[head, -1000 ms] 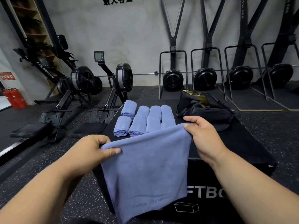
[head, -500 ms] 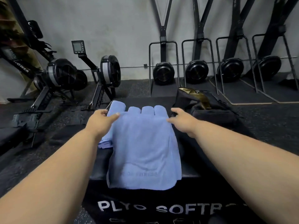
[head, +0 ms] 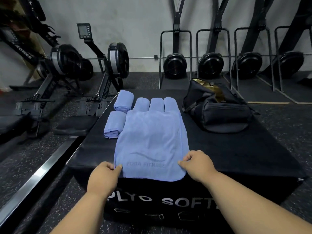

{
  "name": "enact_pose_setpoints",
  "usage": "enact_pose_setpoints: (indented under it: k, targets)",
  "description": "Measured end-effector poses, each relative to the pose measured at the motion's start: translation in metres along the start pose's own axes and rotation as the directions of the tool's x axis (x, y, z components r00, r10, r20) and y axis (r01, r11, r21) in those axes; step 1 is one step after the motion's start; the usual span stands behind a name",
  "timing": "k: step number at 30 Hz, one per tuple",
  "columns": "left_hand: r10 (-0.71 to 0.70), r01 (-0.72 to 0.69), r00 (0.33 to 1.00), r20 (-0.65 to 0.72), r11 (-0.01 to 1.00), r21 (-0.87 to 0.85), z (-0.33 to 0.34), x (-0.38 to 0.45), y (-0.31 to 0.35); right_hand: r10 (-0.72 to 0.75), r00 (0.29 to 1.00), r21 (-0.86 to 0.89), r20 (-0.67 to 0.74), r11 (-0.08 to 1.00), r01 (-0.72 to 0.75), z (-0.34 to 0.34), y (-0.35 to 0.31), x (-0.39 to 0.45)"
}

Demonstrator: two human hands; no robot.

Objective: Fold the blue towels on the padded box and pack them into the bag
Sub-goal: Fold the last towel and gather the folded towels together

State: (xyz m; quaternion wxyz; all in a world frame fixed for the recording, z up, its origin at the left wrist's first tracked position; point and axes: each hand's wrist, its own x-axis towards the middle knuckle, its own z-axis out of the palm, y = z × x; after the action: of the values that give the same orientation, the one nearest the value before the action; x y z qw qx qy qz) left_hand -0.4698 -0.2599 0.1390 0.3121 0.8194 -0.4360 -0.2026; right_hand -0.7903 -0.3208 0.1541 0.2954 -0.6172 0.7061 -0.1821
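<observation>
The open blue towel (head: pixel 150 146) lies flat on top of the padded box (head: pixel 236 152), its near hem at the box's front edge and its far end overlapping the rolled towels behind it; faint lettering reading "YOGA FITNESS" shows near the hem. I see my left hand (head: pixel 103 178) at the near left corner, thumb and curled fingers (head: pixel 118 168) pinching the towel's edge. My right hand (head: pixel 197 164) is at the near right corner, its fingers likewise curled and pinching the hem there. Three rolled towels (head: pixel 157 103) lie side by side at the far end, partly covered by the open towel, and two more rolled towels (head: pixel 114 124) lie one behind the other just to their left, the nearer one touching the open towel's left edge. The black bag (head: pixel 219 112) sits on the far right part of the box, apart from the towels, its top gaping to show a gold lining. White letters "PLYO SOFT" run across the box's front face. Beyond the box, rowing machines (head: pixel 70 65) stand on the dark speckled floor (head: pixel 25 162) at left, and a row of black flywheel units (head: pixel 211 65) lines the grey wall.
</observation>
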Motion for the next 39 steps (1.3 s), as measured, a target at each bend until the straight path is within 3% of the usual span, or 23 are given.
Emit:
enact_pose_setpoints:
  k: [2,5,7,9,12,15,21,28,33,39]
  targets:
    - [0.005,-0.005,1.000,0.002,1.000,-0.029,-0.002,0.005,0.002,0.010,0.999,0.085,0.047,0.996,-0.014,-0.003,-0.002,0.001]
    - [-0.014,0.022,0.999,0.037,0.971,-0.239,-0.014,0.013,0.012,-0.002,0.999,0.437,-0.039,0.899,0.019,-0.015,-0.011,-0.003]
    - [-0.030,0.082,0.993,0.110,0.857,-0.509,-0.021,0.015,0.023,0.046,0.989,0.577,-0.142,0.816,0.044,-0.027,-0.015,-0.005]
    - [-0.069,0.185,0.978,0.199,0.734,-0.654,-0.018,0.017,0.028,0.069,0.982,0.584,-0.175,0.810,0.048,-0.035,-0.015,-0.004]
    - [-0.109,0.277,0.944,0.313,0.777,-0.565,-0.001,0.013,0.013,0.015,0.995,0.402,-0.094,0.916,0.024,-0.031,-0.007,-0.003]
    - [-0.187,0.328,0.934,0.304,0.787,-0.523,0.018,0.006,-0.008,0.034,0.996,0.323,-0.080,0.946,-0.006,-0.022,0.003,-0.003]
    - [-0.152,0.206,0.977,0.151,0.860,-0.466,0.019,-0.007,-0.005,0.013,0.999,0.211,-0.030,0.978,-0.007,-0.022,0.009,0.000]
    - [-0.115,0.222,0.967,0.228,0.818,-0.531,0.030,-0.012,-0.010,-0.007,1.000,-0.019,0.012,1.000,0.007,-0.014,0.000,0.001]
    - [-0.103,0.325,0.927,0.361,0.699,-0.637,0.032,-0.015,-0.008,-0.019,0.999,0.409,-0.041,0.912,0.035,-0.013,-0.003,-0.009]
    - [-0.173,0.490,0.853,0.492,0.590,-0.642,0.030,-0.023,-0.003,-0.029,0.996,0.542,-0.085,0.837,0.071,-0.016,0.003,-0.016]
